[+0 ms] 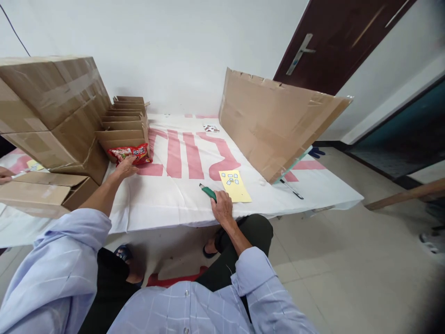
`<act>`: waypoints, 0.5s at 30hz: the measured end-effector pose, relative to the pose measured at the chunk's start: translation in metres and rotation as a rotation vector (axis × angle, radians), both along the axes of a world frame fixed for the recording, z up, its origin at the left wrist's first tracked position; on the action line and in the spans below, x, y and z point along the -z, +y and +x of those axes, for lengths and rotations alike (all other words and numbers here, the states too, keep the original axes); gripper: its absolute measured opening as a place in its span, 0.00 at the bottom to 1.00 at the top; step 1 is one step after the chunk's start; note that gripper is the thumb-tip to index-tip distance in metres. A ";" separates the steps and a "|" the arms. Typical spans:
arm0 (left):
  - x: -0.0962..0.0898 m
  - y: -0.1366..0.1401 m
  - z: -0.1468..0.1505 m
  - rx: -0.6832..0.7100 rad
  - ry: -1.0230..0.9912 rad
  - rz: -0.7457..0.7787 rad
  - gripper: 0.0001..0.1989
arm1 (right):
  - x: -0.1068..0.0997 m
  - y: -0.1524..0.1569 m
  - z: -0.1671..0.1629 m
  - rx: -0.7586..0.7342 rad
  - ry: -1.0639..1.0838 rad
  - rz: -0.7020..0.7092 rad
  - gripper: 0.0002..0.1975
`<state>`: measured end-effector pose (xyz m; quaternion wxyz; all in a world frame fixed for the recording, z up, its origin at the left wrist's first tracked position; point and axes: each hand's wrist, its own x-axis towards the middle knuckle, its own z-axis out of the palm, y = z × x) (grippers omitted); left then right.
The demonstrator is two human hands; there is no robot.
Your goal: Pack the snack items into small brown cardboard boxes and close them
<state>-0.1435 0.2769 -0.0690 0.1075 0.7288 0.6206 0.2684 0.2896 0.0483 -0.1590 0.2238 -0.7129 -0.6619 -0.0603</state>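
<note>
My left hand (125, 170) is at the lower edge of a shiny red food packet (141, 154), its fingers closed on the packet. The packet lies at the front of a row of upright cardboard dividers (123, 125). My right hand (222, 205) rests near the table's front edge, wrapped round a green utility knife (208, 191) whose dark tip points to the far left. Just right of the knife lies a yellow sheet (239, 188) with several small outlined shapes on it; the right hand is close to its left edge.
Large cardboard boxes (52, 97) stand at left, with a smaller box (41, 192) before them. A cardboard panel (274, 120) stands upright at right, beside a black pen (292, 189). A small patterned card (211, 128) lies farther back. Another person's hand (4, 175) shows at far left.
</note>
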 end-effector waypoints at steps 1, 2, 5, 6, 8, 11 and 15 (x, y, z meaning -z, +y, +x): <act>0.000 -0.002 -0.001 0.017 0.029 -0.032 0.25 | 0.000 0.000 0.001 0.011 0.002 0.003 0.15; 0.001 -0.004 -0.001 0.025 0.040 -0.061 0.27 | 0.001 0.000 0.001 0.017 0.005 0.005 0.15; 0.002 -0.015 0.001 0.035 0.040 -0.087 0.31 | 0.001 -0.003 0.005 -0.026 0.021 0.046 0.15; 0.002 -0.020 0.002 0.044 0.036 -0.086 0.31 | 0.001 -0.004 0.007 -0.056 0.027 0.083 0.15; 0.003 -0.031 0.003 0.070 0.023 -0.077 0.32 | -0.001 -0.004 0.014 -0.105 0.038 0.177 0.16; 0.009 -0.052 0.004 0.132 -0.008 -0.051 0.30 | -0.006 0.003 0.035 -0.085 0.050 0.282 0.19; 0.029 -0.092 0.001 0.234 -0.106 0.026 0.29 | -0.012 0.027 0.071 -0.019 0.080 0.248 0.27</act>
